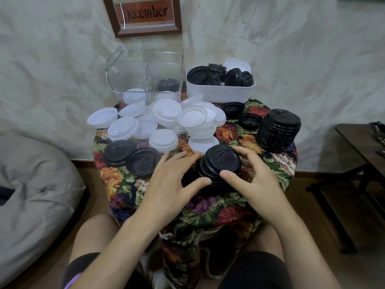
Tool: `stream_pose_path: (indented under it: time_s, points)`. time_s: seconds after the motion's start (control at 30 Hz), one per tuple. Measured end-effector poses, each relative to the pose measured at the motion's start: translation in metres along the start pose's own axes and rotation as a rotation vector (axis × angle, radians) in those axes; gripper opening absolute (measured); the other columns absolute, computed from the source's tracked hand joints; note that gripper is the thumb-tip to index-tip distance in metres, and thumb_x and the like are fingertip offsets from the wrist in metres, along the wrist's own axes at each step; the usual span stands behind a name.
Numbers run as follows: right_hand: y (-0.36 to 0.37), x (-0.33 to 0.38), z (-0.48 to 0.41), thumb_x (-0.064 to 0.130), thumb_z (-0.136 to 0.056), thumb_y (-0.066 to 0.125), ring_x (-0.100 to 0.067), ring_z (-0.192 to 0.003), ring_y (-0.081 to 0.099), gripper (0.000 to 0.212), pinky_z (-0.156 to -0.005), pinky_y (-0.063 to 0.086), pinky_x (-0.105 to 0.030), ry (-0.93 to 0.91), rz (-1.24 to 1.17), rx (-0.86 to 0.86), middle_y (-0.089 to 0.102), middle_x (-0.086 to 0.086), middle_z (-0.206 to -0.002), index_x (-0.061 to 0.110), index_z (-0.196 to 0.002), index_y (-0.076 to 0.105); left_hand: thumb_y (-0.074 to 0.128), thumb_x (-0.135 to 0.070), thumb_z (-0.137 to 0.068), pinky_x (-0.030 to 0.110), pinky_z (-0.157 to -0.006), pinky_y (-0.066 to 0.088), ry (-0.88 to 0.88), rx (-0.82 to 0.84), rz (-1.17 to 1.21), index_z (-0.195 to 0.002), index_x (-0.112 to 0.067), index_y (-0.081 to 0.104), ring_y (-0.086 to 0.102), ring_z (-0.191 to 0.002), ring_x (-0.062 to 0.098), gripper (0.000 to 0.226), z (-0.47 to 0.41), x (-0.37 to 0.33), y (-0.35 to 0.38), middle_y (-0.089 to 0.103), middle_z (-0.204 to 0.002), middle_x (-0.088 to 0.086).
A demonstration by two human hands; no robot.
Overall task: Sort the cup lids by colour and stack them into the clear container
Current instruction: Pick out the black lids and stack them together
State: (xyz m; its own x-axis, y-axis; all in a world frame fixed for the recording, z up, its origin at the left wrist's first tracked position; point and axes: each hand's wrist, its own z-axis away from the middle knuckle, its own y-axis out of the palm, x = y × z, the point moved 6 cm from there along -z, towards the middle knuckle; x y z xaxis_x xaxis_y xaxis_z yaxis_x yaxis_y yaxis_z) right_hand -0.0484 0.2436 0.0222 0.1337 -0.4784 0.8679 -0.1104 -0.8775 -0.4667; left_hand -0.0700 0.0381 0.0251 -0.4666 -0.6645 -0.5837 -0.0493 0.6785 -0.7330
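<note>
A short stack of black lids (220, 163) sits near the front of the floral-covered table (227, 207). My left hand (170, 180) touches its left side with loosely spread fingers and the thumb against the rim. My right hand (250, 174) curls round its right side, thumb on the front edge. A taller stack of black lids (278, 130) stands at the right. Loose white lids (166, 119) lie heaped mid-table. Two black lids (131, 157) lie at the left. The clear container (145, 76) at the back holds a few white lids and black ones.
A white tub (220, 91) with more black lids and a white one stands beside the clear container. Two loose black lids (241, 114) lie in front of it. A grey beanbag (31, 184) is at the left, a dark wooden table (362, 142) at the right.
</note>
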Motion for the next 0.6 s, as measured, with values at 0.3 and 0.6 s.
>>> stream_pose_path:
  time_s: [0.3,0.6]
  points:
    - [0.013,0.008,-0.009,0.036,-0.095,0.07,0.018,-0.132,0.04,0.056,-0.108,0.036,-0.014,-0.031,0.083,0.218,0.043,0.044,-0.139,0.057,-0.14,0.043,0.05,-0.077,-0.087,0.037,-0.13,0.008,0.0,0.006,0.048,-0.154,-0.041,0.039,0.043,-0.142,-0.004,0.077,0.004,0.011,0.008,0.047,-0.152,-0.023]
    - [0.017,0.007,-0.012,0.063,-0.077,0.077,0.01,-0.134,0.044,0.083,-0.112,0.039,-0.029,-0.023,0.1,0.162,0.047,0.032,-0.146,0.044,-0.151,0.043,0.047,-0.082,-0.083,0.043,-0.129,0.002,0.019,0.0,-0.028,-0.153,-0.039,0.041,0.036,-0.148,0.006,0.083,0.003,0.011,0.011,0.058,-0.145,-0.015]
